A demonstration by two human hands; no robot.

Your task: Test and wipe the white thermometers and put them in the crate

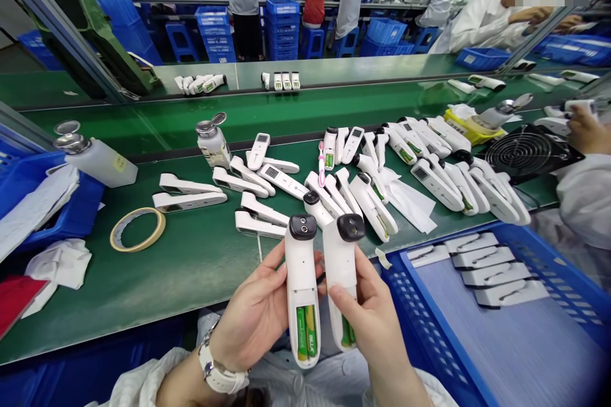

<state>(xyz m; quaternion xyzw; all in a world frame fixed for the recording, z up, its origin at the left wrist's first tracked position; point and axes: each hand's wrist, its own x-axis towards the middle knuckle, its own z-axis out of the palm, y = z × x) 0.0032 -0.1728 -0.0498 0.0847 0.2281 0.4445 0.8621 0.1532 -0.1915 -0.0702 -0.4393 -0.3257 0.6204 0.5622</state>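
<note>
My left hand (260, 315) is closed round a white infrared thermometer (302, 270), held upright with its black sensor end up. Its battery bay is uncovered and two green batteries (307, 331) lie inside. In my right hand (375, 311) is a second white thermometer (340, 251), side by side with the first and slightly tilted. Green batteries show at its lower end, partly behind my thumb. Just beyond my hands, several more thermometers (372, 206) lie on the green bench (200, 267), some with batteries exposed. A pink-and-white toothbrush (321, 162) is among them.
A blue crate (405, 292) at my right holds several white thermometers in a row. On the left are a tape roll (138, 229), pump bottles (102, 159) and a blue bin (71, 210). A black fan (527, 152) stands at right near a co-worker's hand (589, 130). Beyond runs a green conveyor (167, 114).
</note>
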